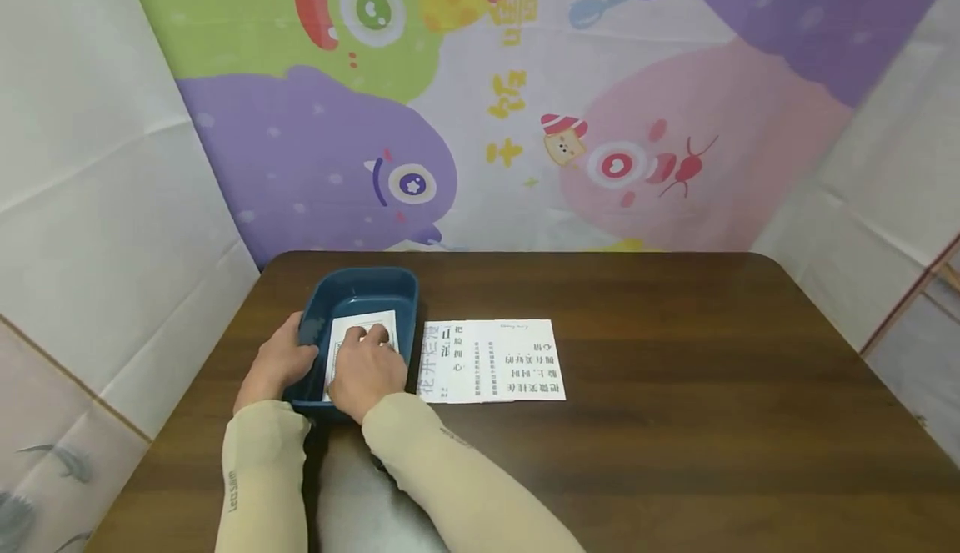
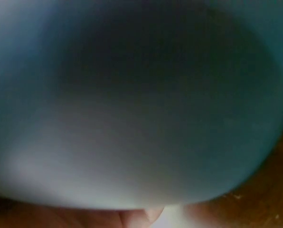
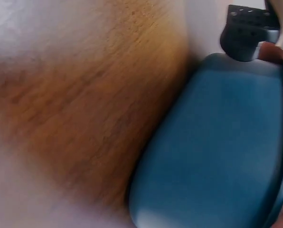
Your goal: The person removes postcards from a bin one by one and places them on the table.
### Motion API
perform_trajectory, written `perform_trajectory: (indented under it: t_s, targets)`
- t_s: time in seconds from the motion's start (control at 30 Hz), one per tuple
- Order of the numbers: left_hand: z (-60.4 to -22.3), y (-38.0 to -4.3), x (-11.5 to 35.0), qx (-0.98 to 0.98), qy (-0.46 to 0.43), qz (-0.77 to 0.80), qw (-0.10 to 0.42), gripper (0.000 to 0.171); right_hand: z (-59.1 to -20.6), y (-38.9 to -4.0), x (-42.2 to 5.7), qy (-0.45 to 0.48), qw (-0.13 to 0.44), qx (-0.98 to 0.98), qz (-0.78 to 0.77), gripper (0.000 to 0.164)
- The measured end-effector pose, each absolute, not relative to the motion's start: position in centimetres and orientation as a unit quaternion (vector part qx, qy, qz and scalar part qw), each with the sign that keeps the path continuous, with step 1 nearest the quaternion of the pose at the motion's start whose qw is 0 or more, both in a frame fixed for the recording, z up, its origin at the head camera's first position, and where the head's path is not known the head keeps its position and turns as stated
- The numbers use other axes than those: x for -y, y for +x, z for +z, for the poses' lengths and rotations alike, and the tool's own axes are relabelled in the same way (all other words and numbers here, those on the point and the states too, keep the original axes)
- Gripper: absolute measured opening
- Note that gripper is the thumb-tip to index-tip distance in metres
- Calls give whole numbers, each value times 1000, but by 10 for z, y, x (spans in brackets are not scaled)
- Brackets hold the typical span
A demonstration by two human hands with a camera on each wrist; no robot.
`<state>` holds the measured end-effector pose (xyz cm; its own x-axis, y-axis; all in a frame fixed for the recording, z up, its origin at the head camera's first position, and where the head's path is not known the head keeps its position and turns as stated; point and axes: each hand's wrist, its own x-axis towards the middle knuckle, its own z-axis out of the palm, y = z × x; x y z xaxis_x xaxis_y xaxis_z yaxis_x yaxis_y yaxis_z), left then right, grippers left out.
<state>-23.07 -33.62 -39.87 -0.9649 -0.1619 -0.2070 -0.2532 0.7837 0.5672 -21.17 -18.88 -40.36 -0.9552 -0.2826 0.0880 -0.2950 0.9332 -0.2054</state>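
Sleeves [image 1: 264, 461] foremost; left hand [image 1: 276, 361] clamped on tray [image 1: 371, 283] wall; right hand [image 1: 369, 371] covering card [image 1: 369, 319] inside, cannot tell whether pinching; printed cards [image 1: 495, 361] just beside, on counter [image 1: 690, 369].

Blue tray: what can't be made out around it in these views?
Head view: the right hand covers part of the white card in the blue tray.
Left wrist view: the tray, blurred, hides the card.
Right wrist view: the tray's outer wall hides its inside; the bottom edge crops it.

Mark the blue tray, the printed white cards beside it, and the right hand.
Blue tray [image 1: 367, 284], head view: far inner wall.
Printed white cards [image 1: 491, 361], head view: middle of the row.
Right hand [image 1: 369, 375], head view: back.
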Motion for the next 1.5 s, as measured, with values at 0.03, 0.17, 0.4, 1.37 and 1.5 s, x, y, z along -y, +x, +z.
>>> perform_trajectory:
  t_s: [0.03, 0.17, 0.4, 1.37, 1.5]
  targets:
    - [-399, -232, 335, -941, -107, 312, 74, 61, -404, -213, 191, 131, 20, 987, 96, 80]
    - [-401, -233, 332, -939, -107, 316, 81, 61, -406, -216, 195, 84, -9, 995, 56, 99]
    - [-399, -233, 329, -932, -112, 334, 84, 61, -408, -220, 195, 84, -12, 994, 65, 94]
    - [-387, -234, 341, -930, -138, 326, 97, 66, -399, -226, 182, 145, 161, 878, 427, 36]
    - [-390, -232, 341, -932, -132, 325, 89, 65, -405, -224, 179, 146, 198, 870, 427, 29]
